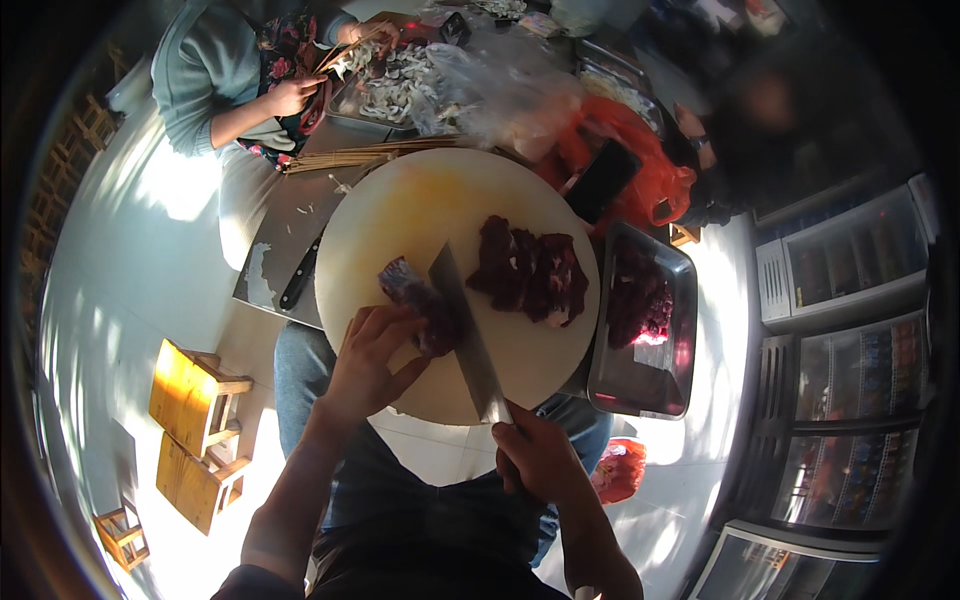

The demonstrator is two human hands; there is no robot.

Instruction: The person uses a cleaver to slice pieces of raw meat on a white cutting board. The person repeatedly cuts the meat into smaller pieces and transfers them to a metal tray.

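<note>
A round white cutting board [390,195] lies before me, stained yellow near its far side. On it my left hand [379,356] presses a strip of dark red raw meat [435,322], fingers over its near left part. My right hand [536,454] grips the handle of a cleaver [469,337]. The blade lies along the right side of the strip and points away from me; whether its edge touches the board I cannot tell. Several larger pieces of dark red meat [532,270] rest on the board right of the blade.
Right of the board stands a metal tray [622,379] with cut meat [641,300]. A black-handled knife [300,277] lies at left. Bamboo skewers [360,155], a red plastic bag [660,180] and a phone [604,178] lie beyond. A person [217,82] holds skewers at far left. Wooden stools [184,390] stand left.
</note>
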